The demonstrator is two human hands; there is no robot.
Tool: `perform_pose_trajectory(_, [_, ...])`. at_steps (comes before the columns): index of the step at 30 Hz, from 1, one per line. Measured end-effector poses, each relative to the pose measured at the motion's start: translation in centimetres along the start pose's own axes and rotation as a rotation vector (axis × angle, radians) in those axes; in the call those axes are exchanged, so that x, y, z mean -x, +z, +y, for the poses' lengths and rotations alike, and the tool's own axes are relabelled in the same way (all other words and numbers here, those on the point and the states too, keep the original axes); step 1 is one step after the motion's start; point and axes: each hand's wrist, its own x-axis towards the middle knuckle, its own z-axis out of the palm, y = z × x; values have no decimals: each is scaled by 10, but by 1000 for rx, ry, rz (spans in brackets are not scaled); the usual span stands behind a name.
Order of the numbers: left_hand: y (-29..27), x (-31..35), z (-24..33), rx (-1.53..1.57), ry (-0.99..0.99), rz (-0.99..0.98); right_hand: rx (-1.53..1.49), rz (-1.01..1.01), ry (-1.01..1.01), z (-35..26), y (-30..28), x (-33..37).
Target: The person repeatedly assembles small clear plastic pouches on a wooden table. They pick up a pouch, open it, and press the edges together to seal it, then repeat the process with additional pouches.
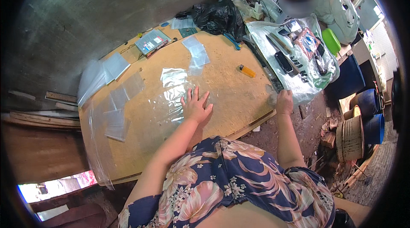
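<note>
My left hand point(195, 107) lies palm down with its fingers spread on a clear, shiny plastic sheet point(171, 93) in the middle of the wooden table point(232, 108). At the table's right edge, my right hand point(285, 102) is closed, its fingers curled together. Whatever it may hold is hidden; a hazy, see-through patch shows just beside it. Beyond the left hand lie overlapping clear plastic sleeves point(197, 55). An orange lighter point(247, 71) rests between the two hands, farther back. More loose plastic sleeves point(116, 121) are spread to the left.
A pile of clear sleeves point(115, 66) and a flat packet point(152, 42) sit along the far left edge. At the back are a black plastic bag point(218, 18) and a blue-handled tool point(232, 41). Right of the table, a white sack point(267, 31) bears dark items; blue tubs point(350, 76) stand beyond.
</note>
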Motion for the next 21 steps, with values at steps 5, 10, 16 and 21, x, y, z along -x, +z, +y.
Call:
perform_pose_trajectory(5, [-2, 2, 0, 4, 1, 3, -685, 67, -395, -82, -32, 0])
perform_pose_trajectory(10, [-4, 1, 1, 11, -11, -21, -689, -391, -551, -180, -21, 37])
perform_pose_trajectory(16, [-5, 1, 2, -1, -26, -22, -686, -368, -603, -195, -3, 42])
perform_pose_trajectory(21, [-6, 1, 3, -2, -27, -33, -734, -356, -592, -195, 5, 45])
